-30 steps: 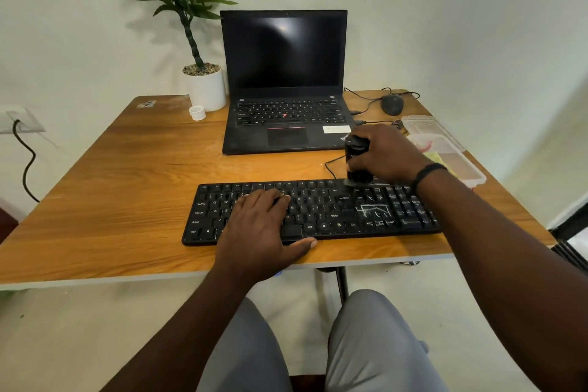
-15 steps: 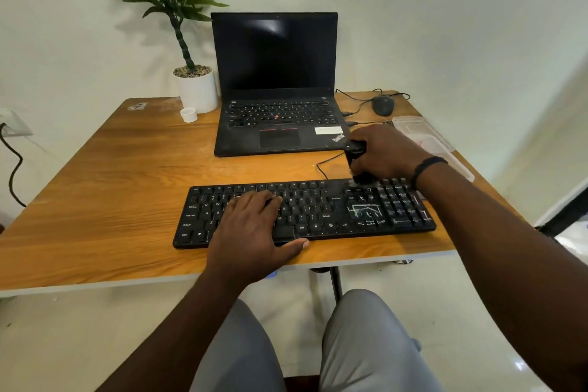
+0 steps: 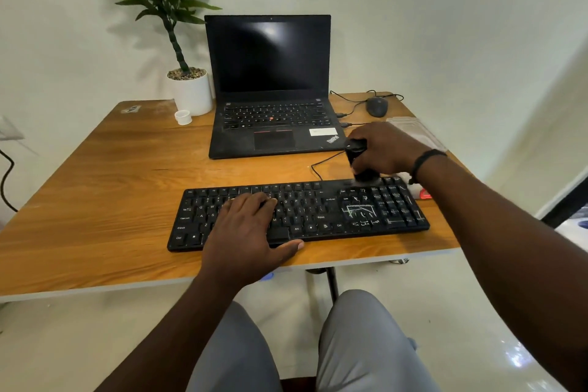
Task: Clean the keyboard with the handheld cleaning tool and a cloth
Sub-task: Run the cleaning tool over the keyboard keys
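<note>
Nearest, the left hand lies flat with relaxed fingers on the keyboard, steadying it on the counter. Further out, the right hand grips the black handheld cleaning tool, its lower end at the keyboard's far edge. Pale marks show on the keys just nearer than that hand, so much cleaning seems left. No cloth is identifiable.

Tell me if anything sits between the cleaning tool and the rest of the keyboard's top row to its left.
Nothing visible does. The right hand grips the black handheld cleaning tool at the black keyboard's far edge; the left hand lies on nearer rows.
</note>
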